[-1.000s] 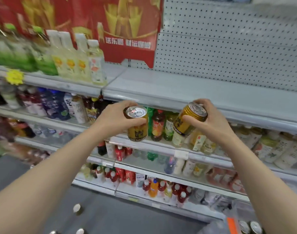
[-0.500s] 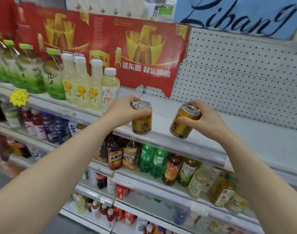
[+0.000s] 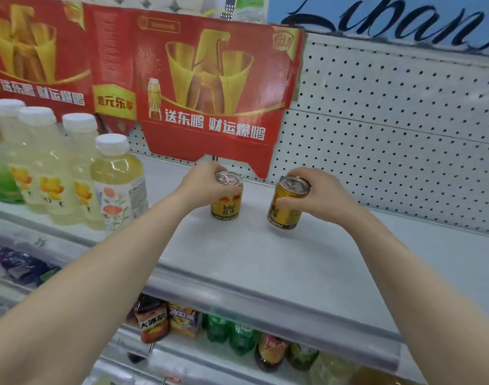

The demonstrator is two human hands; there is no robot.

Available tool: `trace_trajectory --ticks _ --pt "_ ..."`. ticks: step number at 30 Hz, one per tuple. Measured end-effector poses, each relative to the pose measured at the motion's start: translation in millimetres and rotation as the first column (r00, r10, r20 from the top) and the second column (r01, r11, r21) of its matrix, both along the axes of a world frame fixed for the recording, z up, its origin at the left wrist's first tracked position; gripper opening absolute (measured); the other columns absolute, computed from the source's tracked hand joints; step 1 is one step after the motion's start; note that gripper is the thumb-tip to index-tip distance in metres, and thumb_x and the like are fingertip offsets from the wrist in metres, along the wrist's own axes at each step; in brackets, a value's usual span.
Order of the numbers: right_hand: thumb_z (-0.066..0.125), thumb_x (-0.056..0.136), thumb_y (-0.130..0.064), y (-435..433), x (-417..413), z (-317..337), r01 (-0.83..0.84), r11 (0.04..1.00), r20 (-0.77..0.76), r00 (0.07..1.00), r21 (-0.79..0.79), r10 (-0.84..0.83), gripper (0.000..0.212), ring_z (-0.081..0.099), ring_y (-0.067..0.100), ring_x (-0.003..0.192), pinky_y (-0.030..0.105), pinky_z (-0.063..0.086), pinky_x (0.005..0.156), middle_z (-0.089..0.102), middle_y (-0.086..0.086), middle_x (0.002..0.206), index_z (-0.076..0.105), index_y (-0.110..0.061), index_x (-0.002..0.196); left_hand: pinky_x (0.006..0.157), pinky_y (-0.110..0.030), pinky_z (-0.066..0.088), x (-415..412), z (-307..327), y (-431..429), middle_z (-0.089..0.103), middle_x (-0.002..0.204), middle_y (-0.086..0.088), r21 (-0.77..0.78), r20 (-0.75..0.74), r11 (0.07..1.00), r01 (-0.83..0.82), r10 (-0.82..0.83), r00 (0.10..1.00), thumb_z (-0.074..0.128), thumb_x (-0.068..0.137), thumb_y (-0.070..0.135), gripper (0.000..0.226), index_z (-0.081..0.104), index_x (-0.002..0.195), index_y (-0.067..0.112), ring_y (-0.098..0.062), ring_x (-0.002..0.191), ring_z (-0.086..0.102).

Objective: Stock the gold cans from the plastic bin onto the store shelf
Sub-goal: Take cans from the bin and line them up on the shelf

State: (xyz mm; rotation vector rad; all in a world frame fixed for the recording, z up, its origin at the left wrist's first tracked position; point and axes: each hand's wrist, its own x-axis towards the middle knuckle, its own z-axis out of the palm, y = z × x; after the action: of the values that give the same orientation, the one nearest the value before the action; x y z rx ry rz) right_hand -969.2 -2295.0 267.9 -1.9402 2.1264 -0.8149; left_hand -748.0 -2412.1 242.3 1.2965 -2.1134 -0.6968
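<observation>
Two gold cans are over the grey store shelf (image 3: pixel 265 262), near its back. My left hand (image 3: pixel 201 184) grips the left gold can (image 3: pixel 226 202) from its left side; the can stands upright with its base on or just above the shelf. My right hand (image 3: pixel 321 193) holds the right gold can (image 3: pixel 286 209) around its top and side. That can tilts slightly to the left, its base at the shelf surface. The plastic bin is out of view.
Pale yellow drink bottles (image 3: pixel 115 182) stand in a row on the shelf to the left. A red cardboard sign (image 3: pixel 210 87) hangs on the white pegboard (image 3: pixel 390 129) behind the cans. Lower shelves hold bottles (image 3: pixel 237 337) of several kinds.
Both hands have risen and reached forward, carrying the cans from in front of the shelf edge to the back of the upper shelf. The view has tilted upward.
</observation>
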Motion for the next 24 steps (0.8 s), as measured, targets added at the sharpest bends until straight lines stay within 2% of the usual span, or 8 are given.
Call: trace_trajectory --ticks 4,7,11,15,20,24 --pt "0.075 0.067 -0.047 -15.2 1.6 -2.1 0.008 0.999 -0.023 1.0 0.042 -0.007 0.053 0.06 0.013 0.096 0.034 0.056 0.074 0.061 -0.006 0.107 0.061 -0.033 0.116 0.084 -0.04 0.055 -6.0 -3.2 -15.6 0.066 0.107 0.002 0.022 -0.02 0.999 0.036 -0.036 0.999 0.077 0.071 0.048 0.057 0.061 0.119 0.021 -0.017 0.098 0.062" --pt "0.075 0.073 -0.038 -22.3 5.5 -1.7 -0.002 0.997 -0.053 0.999 0.074 0.006 0.05 0.059 0.016 0.097 0.039 0.056 0.08 0.061 -0.004 0.106 0.061 -0.026 0.119 0.078 -0.034 0.054 -8.5 -4.5 -22.6 0.066 0.108 0.003 0.007 -0.016 0.998 0.067 -0.067 0.998 0.075 0.071 0.048 0.056 0.063 0.119 0.021 -0.015 0.096 0.062" --pt "0.072 0.076 -0.029 -33.0 8.3 -0.9 -0.026 0.994 -0.112 0.993 0.103 0.038 0.048 0.059 0.02 0.098 0.038 0.054 0.083 0.061 0.003 0.109 0.061 -0.02 0.122 0.073 -0.029 0.05 -8.4 -5.2 -28.8 0.065 0.114 0.002 -0.003 0.025 0.995 0.101 -0.101 0.995 0.071 0.072 0.05 0.063 0.058 0.127 0.022 -0.015 0.097 0.062" --pt "0.066 0.076 -0.031 -44.4 5.7 -4.6 -0.042 0.99 -0.183 0.981 0.136 0.067 0.059 0.054 0.023 0.103 0.034 0.049 0.083 0.054 0.005 0.114 0.052 -0.024 0.132 0.074 -0.028 0.047 -7.9 -5.4 -31.0 0.063 0.121 0.0 0.003 0.062 0.994 0.105 -0.105 0.992 0.069 0.078 0.047 0.065 0.051 0.135 0.022 -0.016 0.1 0.059" --pt "0.059 0.081 -0.03 -44.5 3.2 -12.8 -0.047 0.99 -0.283 0.955 0.136 0.085 0.06 0.048 0.024 0.113 0.032 0.043 0.087 0.047 0.006 0.128 0.044 -0.02 0.137 0.07 -0.026 0.045 -9.6 -4.9 -30.4 0.06 0.126 -0.001 -0.005 0.119 0.994 0.111 -0.109 0.987 0.065 0.083 0.046 0.063 0.046 0.138 0.024 -0.015 0.097 0.056" --pt "0.054 0.084 -0.033 -41.8 2.2 -19.7 -0.065 0.992 -0.369 0.924 0.108 0.1 0.062 0.044 0.026 0.118 0.034 0.039 0.093 0.045 0.008 0.134 0.038 -0.017 0.142 0.074 -0.027 0.047 -10.0 -4.6 -28.3 0.06 0.127 -0.001 -0.032 0.162 0.993 0.113 -0.106 0.981 0.062 0.085 0.046 0.061 0.045 0.139 0.024 -0.015 0.098 0.056"
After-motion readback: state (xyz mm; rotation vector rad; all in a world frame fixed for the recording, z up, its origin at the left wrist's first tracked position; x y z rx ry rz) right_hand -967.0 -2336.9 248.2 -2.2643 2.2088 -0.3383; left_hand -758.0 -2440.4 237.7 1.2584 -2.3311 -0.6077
